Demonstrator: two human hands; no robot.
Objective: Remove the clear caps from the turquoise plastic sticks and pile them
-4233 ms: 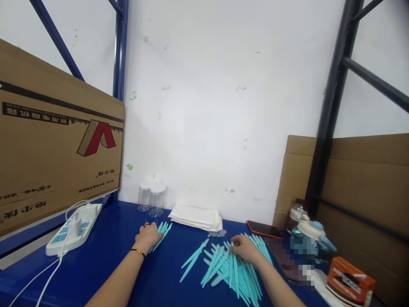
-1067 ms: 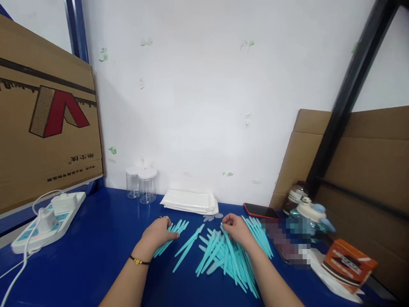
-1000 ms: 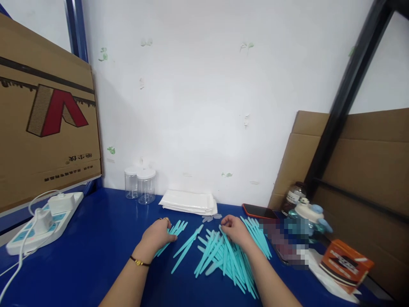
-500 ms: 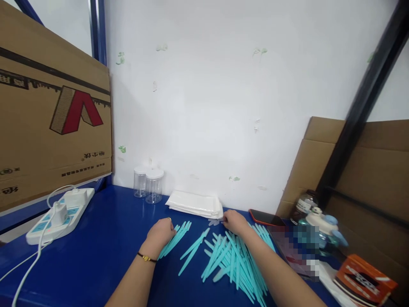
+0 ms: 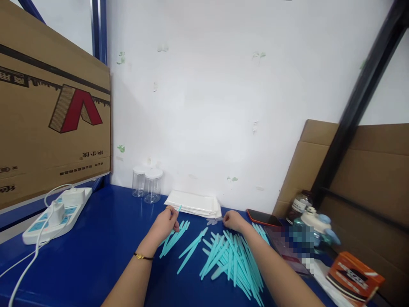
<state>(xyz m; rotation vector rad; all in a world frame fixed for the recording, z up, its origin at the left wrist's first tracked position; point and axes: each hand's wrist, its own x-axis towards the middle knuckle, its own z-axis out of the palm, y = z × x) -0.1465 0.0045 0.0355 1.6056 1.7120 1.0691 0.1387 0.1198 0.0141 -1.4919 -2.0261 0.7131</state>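
Note:
My left hand (image 5: 166,222) pinches one turquoise stick (image 5: 179,208), whose tip points up near the white packets (image 5: 191,203). Below that hand lies a small group of turquoise sticks (image 5: 174,241) on the blue table. My right hand (image 5: 232,221) has its fingers closed beside some small translucent pieces (image 5: 212,221); what it holds is too small to make out. A large pile of turquoise sticks (image 5: 234,264) lies below my right wrist. Two crossed sticks (image 5: 192,249) rest between the pile and the small group.
Two clear jars (image 5: 152,187) with white lids stand at the wall. A white power strip (image 5: 59,217) with cables lies at the left. At the right are a phone (image 5: 263,217), a brown bottle (image 5: 300,207), a teal bottle (image 5: 315,230) and an orange box (image 5: 354,277).
My left hand has risen from the small group with a stick between its fingers. My right hand stays beside the translucent pieces. The view has shifted slightly.

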